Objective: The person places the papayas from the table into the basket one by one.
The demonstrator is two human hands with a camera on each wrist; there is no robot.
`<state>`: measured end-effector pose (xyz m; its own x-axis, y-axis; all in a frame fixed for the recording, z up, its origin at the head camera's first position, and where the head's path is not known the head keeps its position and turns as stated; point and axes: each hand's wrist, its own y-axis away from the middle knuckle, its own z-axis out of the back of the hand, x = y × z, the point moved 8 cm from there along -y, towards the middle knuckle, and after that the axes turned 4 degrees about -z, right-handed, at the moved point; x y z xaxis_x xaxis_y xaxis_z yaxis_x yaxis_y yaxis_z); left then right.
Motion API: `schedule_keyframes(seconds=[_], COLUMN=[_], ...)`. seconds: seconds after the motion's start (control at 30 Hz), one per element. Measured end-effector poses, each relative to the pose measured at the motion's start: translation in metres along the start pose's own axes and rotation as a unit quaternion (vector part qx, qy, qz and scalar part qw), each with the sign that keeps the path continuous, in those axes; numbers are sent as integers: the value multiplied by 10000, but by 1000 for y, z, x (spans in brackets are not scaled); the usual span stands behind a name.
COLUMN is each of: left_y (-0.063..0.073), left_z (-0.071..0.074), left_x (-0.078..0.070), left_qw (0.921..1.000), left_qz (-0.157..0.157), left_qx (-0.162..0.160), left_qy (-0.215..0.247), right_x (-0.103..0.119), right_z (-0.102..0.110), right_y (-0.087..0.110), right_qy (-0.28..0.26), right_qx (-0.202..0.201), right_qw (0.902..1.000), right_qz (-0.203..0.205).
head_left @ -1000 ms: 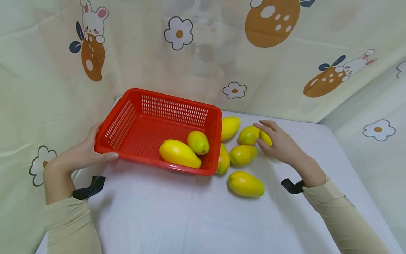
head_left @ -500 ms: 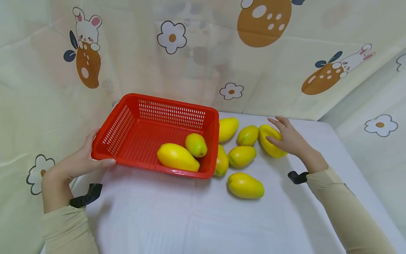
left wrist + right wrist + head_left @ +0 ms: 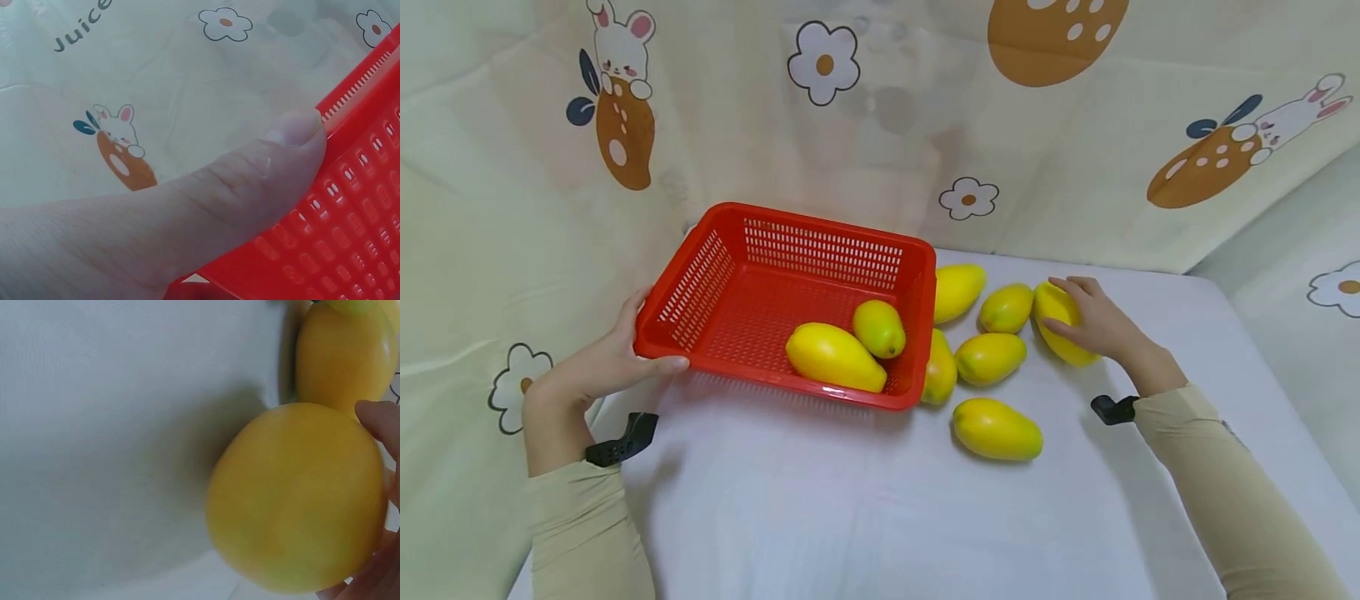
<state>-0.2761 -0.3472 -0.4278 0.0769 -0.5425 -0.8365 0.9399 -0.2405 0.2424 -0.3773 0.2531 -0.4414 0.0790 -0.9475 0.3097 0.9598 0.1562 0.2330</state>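
My left hand [image 3: 598, 362] grips the left end of a red perforated plastic basket [image 3: 778, 382], its thumb [image 3: 294, 131] along the rim. Two yellow-green mangoes lie in the basket's near right part: a larger mango [image 3: 835, 357] and a smaller, greener mango [image 3: 878, 329]. Over on the right, my right hand [image 3: 1097, 321] holds a large yellow mango [image 3: 1054, 315] between thumb and fingers. Seen from the right wrist, this mango [image 3: 297, 500] is rounded, with the thumb [image 3: 381, 422] at its upper side and the fingers partly hidden behind it.
Several more mangoes lie on the white-covered table [image 3: 850, 517] between basket and right hand, among them a small mango [image 3: 1006, 308] beside the held one and a mango [image 3: 997, 429] nearer the front. A printed curtain [image 3: 895, 108] hangs close behind.
My right hand has moved right, off the small mango side, and its thumb and fingers have come round the large mango at the far right. The left hand keeps its grip on the basket.
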Motion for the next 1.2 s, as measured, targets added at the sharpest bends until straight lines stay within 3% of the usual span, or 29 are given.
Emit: schedule_keyframes(seconds=[0.53,0.83,1.2], left_y=[3,1,3], left_z=[2,-2,-1], left_x=[1,-1,-1], left_qw=[9999,9998,9998], left_qz=[-105,-199,-163], left_qx=[37,69,60], left_qy=[-48,-16,-116], right_x=[3,1,1], right_z=[-5,-8,-10], right_y=[-3,0,-2], right_qy=[-103,265,415], right_qx=[-73,102,-57], right_qw=[9999,9996,9991], right_qz=[46,-32,-26])
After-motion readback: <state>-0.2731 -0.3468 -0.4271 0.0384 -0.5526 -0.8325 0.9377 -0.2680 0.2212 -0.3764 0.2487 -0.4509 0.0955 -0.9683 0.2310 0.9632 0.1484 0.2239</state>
